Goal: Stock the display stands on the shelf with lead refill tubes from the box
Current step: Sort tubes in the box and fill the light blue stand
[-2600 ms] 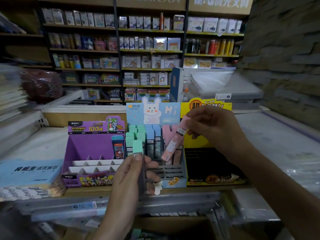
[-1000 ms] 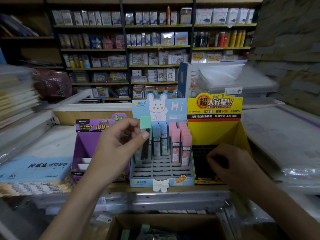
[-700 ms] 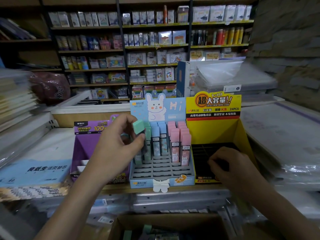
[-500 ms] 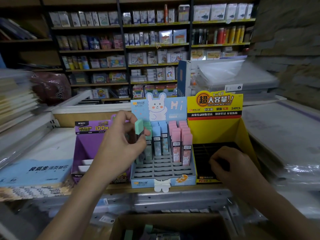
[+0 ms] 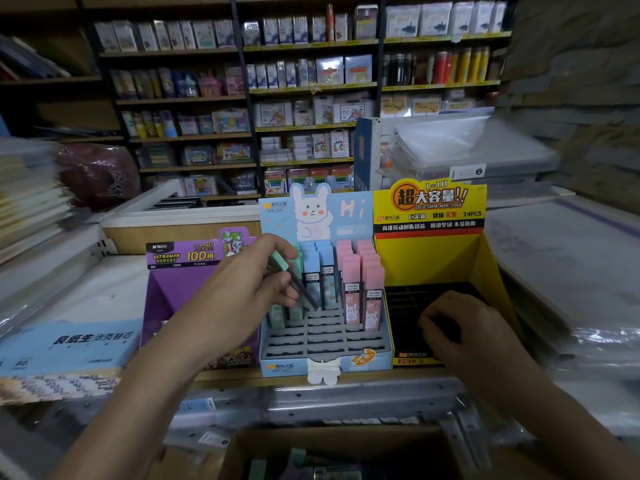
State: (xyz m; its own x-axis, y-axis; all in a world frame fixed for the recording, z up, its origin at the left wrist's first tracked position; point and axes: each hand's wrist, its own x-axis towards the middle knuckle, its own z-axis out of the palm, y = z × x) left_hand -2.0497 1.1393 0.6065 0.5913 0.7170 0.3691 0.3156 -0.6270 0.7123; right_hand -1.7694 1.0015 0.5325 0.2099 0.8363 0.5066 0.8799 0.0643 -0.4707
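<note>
My left hand (image 5: 239,289) pinches a green-capped lead refill tube (image 5: 292,278), tilted with its dark lower end over the slots of the blue rabbit display stand (image 5: 325,348). That stand holds green, blue and pink tubes (image 5: 360,282) in its back rows; its front slots are bare. My right hand (image 5: 464,327) rests with curled fingers on the black slotted base of the yellow display stand (image 5: 433,258); whether it holds anything is hidden. The cardboard box (image 5: 332,452) with more tubes sits below at the bottom edge.
A purple display stand (image 5: 187,282) stands left of the blue one, partly behind my left arm. A blue paper pack (image 5: 65,344) lies at the left. Plastic-wrapped stacks (image 5: 568,271) fill the right. Stocked shelves (image 5: 304,98) rise behind.
My right hand placed the pink tube in the blue stand and dropped onto the yellow stand. My left hand carried the green tube up to the blue stand and tilted it toward the slots.
</note>
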